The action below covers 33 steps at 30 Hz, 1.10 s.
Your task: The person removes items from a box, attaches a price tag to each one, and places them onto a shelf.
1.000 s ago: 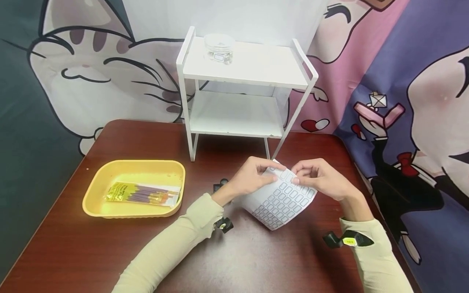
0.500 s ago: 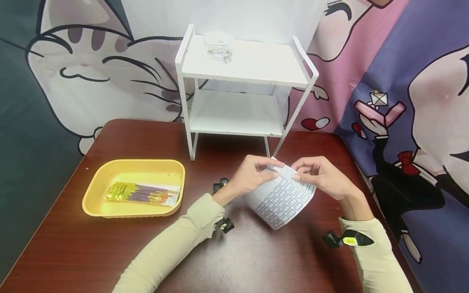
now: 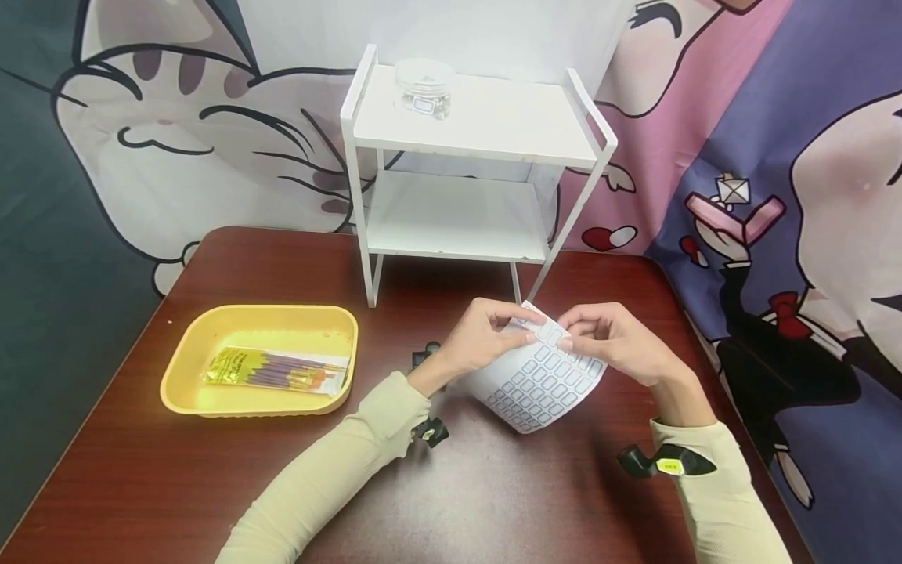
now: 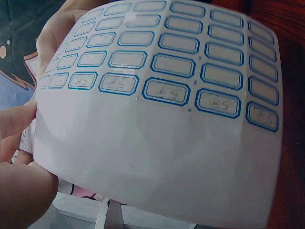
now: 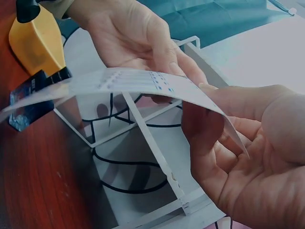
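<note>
A white sheet of blue-bordered label stickers [image 3: 539, 384] hangs curved above the table, between both hands. My left hand [image 3: 479, 338] pinches its upper left edge between thumb and fingers. At the upper right edge, my right hand [image 3: 616, 342] pinches the sheet, thumb [image 5: 252, 101] on top and curled fingers beneath. In the left wrist view, several labels [image 4: 167, 91] in one row bear handwritten marks, and a broad strip of the sheet beside them is blank. The right wrist view shows the sheet [image 5: 138, 81] nearly edge-on, bending down at the right hand.
A yellow tray [image 3: 176, 376] holding a pack of paintbrushes [image 3: 278, 372] sits at the left on the brown table [image 3: 437, 501]. Behind the hands stands a white two-tier shelf [image 3: 458, 215]. On its upper tier is a clear lidded jar [image 3: 425, 94] with a label.
Both hands keep their hold at nearly the same place. The sheet's lower end sways and curls slightly; its lower corner sits a little higher now.
</note>
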Each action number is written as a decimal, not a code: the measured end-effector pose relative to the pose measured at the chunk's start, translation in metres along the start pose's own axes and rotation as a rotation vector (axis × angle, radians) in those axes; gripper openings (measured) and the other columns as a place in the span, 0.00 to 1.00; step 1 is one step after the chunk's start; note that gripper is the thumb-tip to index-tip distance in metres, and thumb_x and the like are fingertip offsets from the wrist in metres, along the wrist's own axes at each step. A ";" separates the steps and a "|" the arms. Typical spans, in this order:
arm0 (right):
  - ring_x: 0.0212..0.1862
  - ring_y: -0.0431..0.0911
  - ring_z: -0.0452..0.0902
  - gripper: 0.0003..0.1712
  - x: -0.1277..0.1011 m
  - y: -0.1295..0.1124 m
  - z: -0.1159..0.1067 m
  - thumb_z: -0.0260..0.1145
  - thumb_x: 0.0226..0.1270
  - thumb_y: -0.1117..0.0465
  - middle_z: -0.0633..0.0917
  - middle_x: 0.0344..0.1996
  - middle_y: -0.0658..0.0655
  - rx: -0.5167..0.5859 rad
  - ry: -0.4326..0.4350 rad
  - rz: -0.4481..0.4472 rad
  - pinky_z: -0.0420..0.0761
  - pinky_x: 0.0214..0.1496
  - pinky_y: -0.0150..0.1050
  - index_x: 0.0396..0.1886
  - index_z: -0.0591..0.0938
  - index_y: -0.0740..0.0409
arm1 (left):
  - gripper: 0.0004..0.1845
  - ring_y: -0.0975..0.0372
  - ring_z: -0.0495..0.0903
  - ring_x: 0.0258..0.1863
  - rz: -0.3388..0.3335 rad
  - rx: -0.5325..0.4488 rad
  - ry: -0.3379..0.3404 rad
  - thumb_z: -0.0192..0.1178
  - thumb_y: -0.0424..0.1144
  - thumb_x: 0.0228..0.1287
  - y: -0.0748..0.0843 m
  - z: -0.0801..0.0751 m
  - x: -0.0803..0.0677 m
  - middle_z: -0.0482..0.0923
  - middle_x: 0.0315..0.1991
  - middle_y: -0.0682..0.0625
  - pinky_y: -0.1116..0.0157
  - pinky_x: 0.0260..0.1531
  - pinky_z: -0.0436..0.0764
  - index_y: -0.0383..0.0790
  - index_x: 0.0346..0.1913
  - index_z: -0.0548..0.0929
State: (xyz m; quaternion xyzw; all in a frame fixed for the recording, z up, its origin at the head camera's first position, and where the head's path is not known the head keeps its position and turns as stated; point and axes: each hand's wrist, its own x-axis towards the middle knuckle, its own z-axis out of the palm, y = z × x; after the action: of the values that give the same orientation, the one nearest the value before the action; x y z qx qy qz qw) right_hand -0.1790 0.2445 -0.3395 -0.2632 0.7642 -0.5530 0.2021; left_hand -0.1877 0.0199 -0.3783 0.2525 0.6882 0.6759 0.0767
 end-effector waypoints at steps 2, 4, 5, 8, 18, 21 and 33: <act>0.26 0.46 0.82 0.08 0.001 0.000 0.002 0.59 0.61 0.72 0.85 0.26 0.57 -0.017 0.008 -0.003 0.82 0.28 0.42 0.40 0.77 0.72 | 0.12 0.67 0.77 0.36 0.022 0.008 -0.007 0.63 0.25 0.53 -0.001 0.000 0.000 0.84 0.40 0.42 0.72 0.35 0.78 0.34 0.42 0.85; 0.25 0.45 0.81 0.08 0.002 0.000 0.004 0.60 0.61 0.72 0.85 0.25 0.56 -0.033 0.019 0.000 0.82 0.26 0.41 0.39 0.77 0.72 | 0.12 0.68 0.77 0.36 0.052 0.015 -0.017 0.63 0.25 0.53 -0.002 0.000 0.001 0.84 0.39 0.41 0.72 0.36 0.78 0.33 0.42 0.85; 0.25 0.44 0.81 0.08 0.002 0.000 0.005 0.60 0.61 0.72 0.85 0.24 0.56 -0.033 0.021 0.004 0.82 0.26 0.41 0.39 0.78 0.72 | 0.12 0.66 0.78 0.36 0.055 0.023 -0.024 0.63 0.25 0.53 0.002 -0.001 -0.001 0.84 0.39 0.41 0.71 0.38 0.78 0.32 0.42 0.85; 0.25 0.46 0.81 0.08 0.003 -0.001 0.007 0.61 0.60 0.72 0.85 0.24 0.57 -0.022 0.019 0.008 0.82 0.26 0.43 0.39 0.78 0.72 | 0.11 0.66 0.78 0.36 0.071 0.045 -0.033 0.63 0.25 0.53 0.002 -0.001 0.000 0.85 0.38 0.42 0.71 0.39 0.78 0.32 0.41 0.85; 0.25 0.46 0.82 0.08 0.004 -0.001 0.009 0.63 0.58 0.72 0.85 0.25 0.58 -0.002 0.013 0.019 0.83 0.27 0.43 0.38 0.78 0.71 | 0.11 0.66 0.77 0.36 0.102 0.069 -0.074 0.63 0.25 0.53 -0.003 -0.001 0.001 0.84 0.37 0.42 0.71 0.40 0.77 0.33 0.41 0.85; 0.26 0.45 0.81 0.09 0.003 -0.001 0.009 0.63 0.57 0.72 0.85 0.26 0.58 -0.011 0.015 0.013 0.83 0.28 0.41 0.39 0.78 0.71 | 0.11 0.67 0.77 0.36 0.097 0.070 -0.074 0.63 0.26 0.53 -0.002 -0.001 0.001 0.84 0.37 0.42 0.72 0.40 0.77 0.33 0.41 0.85; 0.25 0.45 0.81 0.09 0.002 0.000 0.012 0.62 0.57 0.74 0.85 0.26 0.57 -0.018 0.047 -0.002 0.82 0.26 0.41 0.39 0.77 0.71 | 0.07 0.67 0.76 0.35 0.118 0.072 -0.086 0.64 0.26 0.53 -0.001 0.000 0.003 0.84 0.35 0.43 0.72 0.39 0.76 0.32 0.36 0.86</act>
State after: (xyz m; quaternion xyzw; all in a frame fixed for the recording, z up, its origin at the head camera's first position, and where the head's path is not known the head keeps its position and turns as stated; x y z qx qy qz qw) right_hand -0.1737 0.2341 -0.3430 -0.2527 0.7735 -0.5523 0.1813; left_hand -0.1911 0.0210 -0.3787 0.3238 0.6919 0.6427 0.0571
